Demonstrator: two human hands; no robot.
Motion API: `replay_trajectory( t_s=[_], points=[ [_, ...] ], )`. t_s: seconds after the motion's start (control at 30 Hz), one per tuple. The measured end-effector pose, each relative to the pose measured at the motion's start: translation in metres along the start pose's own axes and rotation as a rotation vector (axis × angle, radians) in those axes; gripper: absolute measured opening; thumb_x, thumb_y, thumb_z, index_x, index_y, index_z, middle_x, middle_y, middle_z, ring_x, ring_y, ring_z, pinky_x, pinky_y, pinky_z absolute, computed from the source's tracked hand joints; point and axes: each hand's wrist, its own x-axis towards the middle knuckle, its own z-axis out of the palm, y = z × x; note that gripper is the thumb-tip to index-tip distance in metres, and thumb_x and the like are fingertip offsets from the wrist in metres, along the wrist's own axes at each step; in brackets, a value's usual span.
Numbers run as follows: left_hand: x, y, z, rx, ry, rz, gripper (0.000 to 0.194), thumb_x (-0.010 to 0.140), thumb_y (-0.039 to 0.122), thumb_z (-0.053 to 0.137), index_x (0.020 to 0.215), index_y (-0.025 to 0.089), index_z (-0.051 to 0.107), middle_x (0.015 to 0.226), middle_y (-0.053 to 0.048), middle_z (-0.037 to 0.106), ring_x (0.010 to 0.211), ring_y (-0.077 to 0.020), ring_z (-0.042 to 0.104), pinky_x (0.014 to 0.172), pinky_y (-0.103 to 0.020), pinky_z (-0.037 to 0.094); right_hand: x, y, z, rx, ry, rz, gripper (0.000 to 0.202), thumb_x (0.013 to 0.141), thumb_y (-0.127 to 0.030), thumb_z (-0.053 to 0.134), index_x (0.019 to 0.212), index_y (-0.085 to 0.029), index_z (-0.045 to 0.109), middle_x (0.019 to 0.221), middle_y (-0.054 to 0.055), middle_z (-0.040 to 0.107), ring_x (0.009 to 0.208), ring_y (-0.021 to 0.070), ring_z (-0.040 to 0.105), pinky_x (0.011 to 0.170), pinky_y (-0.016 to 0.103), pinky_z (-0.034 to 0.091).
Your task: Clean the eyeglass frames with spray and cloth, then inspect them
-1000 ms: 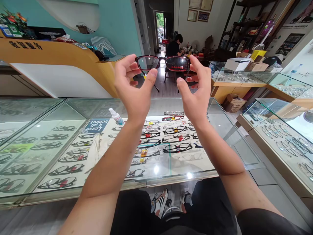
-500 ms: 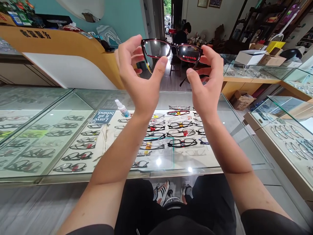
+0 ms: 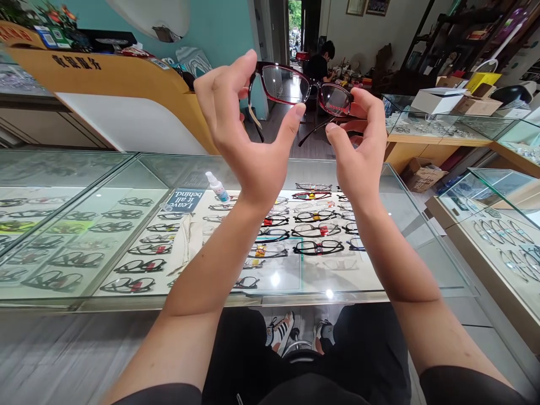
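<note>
Both my hands hold up a pair of dark red-and-black eyeglasses (image 3: 313, 84) above the far edge of the glass counter. My left hand (image 3: 248, 121) grips the frame's left side, its thumb at the lower rim and its fingers behind the temple. My right hand (image 3: 358, 143) is closed at the right end of the frame, fingers near the hinge. The glasses tilt down to the right, and red lettering shows on the right lens. Both temples point down and hang partly behind the hands.
Rows of eyeglasses lie in the glass display counter (image 3: 337, 293) below. A white spray bottle (image 3: 217, 187) and a whitish cloth (image 3: 186, 243) are on its top. Another display case (image 3: 489, 270) stands at right. Boxes (image 3: 441, 100) and a seated person (image 3: 319, 64) are farther back.
The glasses have turned and tilted, with the right end now lower and farther away. My left hand has shifted slightly right. The camera view has swung slightly left.
</note>
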Motion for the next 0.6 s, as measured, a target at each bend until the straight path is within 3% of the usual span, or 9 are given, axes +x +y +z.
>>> replay_trajectory(
  t_s=[0.13,0.4,0.6],
  points=[
    [-0.001,-0.002,0.001,-0.009,0.022,-0.001,0.079,0.088,0.077,0.08,0.151,0.037,0.055,0.159,-0.006,0.057,0.158,-0.034,0.05,0.12,-0.051,0.055,-0.001,-0.002,-0.001,0.0,0.002,-0.002,0.059,0.107,-0.057,0.061,0.162,-0.045,0.045,0.152,0.009,0.059,0.144,0.035,0.06,0.112,0.063,0.06],
    [0.003,-0.023,0.014,-0.092,0.017,0.073,0.079,0.095,0.082,0.069,0.152,0.031,0.051,0.156,-0.004,0.06,0.148,-0.0248,0.061,0.119,-0.042,0.055,-0.005,-0.028,-0.006,-0.026,0.103,-0.038,0.062,0.108,-0.06,0.058,0.167,-0.048,0.042,0.165,0.005,0.053,0.155,0.037,0.055,0.117,0.062,0.058],
    [0.001,-0.029,0.021,-0.219,0.075,0.141,0.083,0.089,0.09,0.067,0.148,0.034,0.053,0.152,-0.007,0.062,0.142,-0.0283,0.065,0.117,-0.045,0.056,-0.005,-0.024,-0.004,0.039,0.144,-0.068,0.059,0.107,-0.058,0.057,0.163,-0.043,0.048,0.164,0.006,0.055,0.152,0.0369,0.058,0.122,0.062,0.053]
  ],
)
